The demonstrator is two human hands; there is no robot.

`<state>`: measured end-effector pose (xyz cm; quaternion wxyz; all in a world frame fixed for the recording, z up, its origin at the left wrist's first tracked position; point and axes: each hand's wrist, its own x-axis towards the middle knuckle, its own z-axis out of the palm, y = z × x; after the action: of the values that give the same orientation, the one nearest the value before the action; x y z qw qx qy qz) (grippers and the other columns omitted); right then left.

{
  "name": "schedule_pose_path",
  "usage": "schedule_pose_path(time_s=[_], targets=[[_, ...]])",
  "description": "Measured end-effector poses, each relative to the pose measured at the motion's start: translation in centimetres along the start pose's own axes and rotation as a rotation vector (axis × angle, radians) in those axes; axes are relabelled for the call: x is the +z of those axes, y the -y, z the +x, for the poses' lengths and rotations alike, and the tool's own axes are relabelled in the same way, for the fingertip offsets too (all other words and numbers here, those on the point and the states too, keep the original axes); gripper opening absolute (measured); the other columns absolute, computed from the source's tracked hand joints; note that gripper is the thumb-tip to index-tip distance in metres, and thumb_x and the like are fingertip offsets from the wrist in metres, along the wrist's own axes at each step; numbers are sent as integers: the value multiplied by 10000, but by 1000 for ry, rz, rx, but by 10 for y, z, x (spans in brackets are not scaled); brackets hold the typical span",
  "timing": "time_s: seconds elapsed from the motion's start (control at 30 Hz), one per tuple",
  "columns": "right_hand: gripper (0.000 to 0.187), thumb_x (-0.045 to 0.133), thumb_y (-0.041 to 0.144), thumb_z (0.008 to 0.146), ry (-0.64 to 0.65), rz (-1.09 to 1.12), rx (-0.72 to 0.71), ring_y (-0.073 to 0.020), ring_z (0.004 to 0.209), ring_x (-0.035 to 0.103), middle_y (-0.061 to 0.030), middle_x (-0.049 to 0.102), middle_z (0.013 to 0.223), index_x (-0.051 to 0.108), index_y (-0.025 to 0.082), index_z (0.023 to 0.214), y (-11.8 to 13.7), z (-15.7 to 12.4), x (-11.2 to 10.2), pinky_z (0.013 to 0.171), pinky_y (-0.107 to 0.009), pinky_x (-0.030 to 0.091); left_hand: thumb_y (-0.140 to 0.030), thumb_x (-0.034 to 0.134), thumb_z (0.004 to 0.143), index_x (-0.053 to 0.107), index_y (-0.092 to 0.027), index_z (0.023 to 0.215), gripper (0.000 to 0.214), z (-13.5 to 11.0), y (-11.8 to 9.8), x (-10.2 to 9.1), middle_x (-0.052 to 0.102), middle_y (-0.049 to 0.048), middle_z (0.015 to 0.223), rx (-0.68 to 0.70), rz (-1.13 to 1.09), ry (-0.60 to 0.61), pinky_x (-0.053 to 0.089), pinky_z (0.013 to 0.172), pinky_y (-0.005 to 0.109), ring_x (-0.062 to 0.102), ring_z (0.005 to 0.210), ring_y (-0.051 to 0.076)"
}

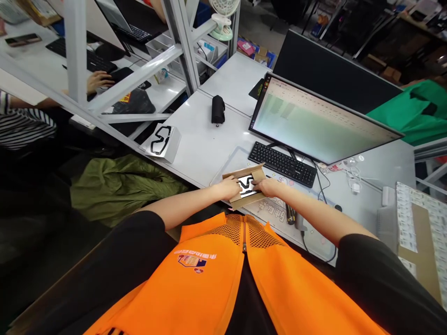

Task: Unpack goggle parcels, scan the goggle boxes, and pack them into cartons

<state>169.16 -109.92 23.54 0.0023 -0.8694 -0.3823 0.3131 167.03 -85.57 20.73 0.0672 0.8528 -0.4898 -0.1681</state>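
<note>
An open brown cardboard box (244, 203) sits at the front edge of the desk, its flaps folded out. Inside it lies a white box (246, 190) with a thick black goggle-like outline printed on top. My left hand (228, 188) is closed at the left end of the white box, its fingers reaching in over the cardboard. At the opposite end, my right hand (268, 186) is closed too, fingertips on the white box. The undersides of both hands' grip are hidden. A similar white box (164, 143) stands on the desk's left edge.
A black keyboard (282, 164) and a monitor (314, 125) are beyond the cardboard box. Towards the back stands a black cylindrical case (218, 110). A handheld tool with a cable (300, 222) lies right of my hands. Left, past a metal frame, a co-worker's hand (99, 81) rests near a keyboard.
</note>
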Motion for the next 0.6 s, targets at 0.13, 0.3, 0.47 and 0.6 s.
schedule_pose_path(time_s=[0.13, 0.3, 0.47, 0.6], targets=[[540, 571, 99, 968, -99, -172, 49, -273, 1163, 679, -101, 604, 1527, 700, 328, 1440, -7, -6, 6, 927, -368, 564, -143, 724, 908, 808, -199, 1110, 226, -17, 12, 1, 760, 132, 1112, -72, 103, -122, 374, 1116, 435, 640, 1185, 302], [458, 596, 109, 949, -377, -105, 127, -340, 1286, 559, -133, 580, 1561, 766, 250, 1351, -47, -41, 24, 1060, -484, 503, -138, 676, 882, 801, -215, 929, 154, -60, 42, 8, 743, 136, 1110, -202, -87, -260, 458, 1093, 428, 650, 1168, 298], [269, 637, 299, 954, -759, 398, 228, -372, 1459, 514, -108, 734, 1403, 815, 244, 1149, -60, -46, 63, 1189, -601, 409, -202, 669, 829, 794, -242, 951, 179, -84, 66, 36, 807, 84, 1180, -370, -667, -574, 450, 1211, 501, 631, 1350, 301], [372, 663, 583, 873, -916, 998, 457, -296, 945, 697, -93, 779, 910, 705, 214, 888, -39, -25, 100, 925, -468, 567, -446, 767, 848, 777, -157, 979, 317, -69, 60, 56, 826, 145, 1075, -735, -1119, -743, 590, 1026, 433, 752, 1128, 320]])
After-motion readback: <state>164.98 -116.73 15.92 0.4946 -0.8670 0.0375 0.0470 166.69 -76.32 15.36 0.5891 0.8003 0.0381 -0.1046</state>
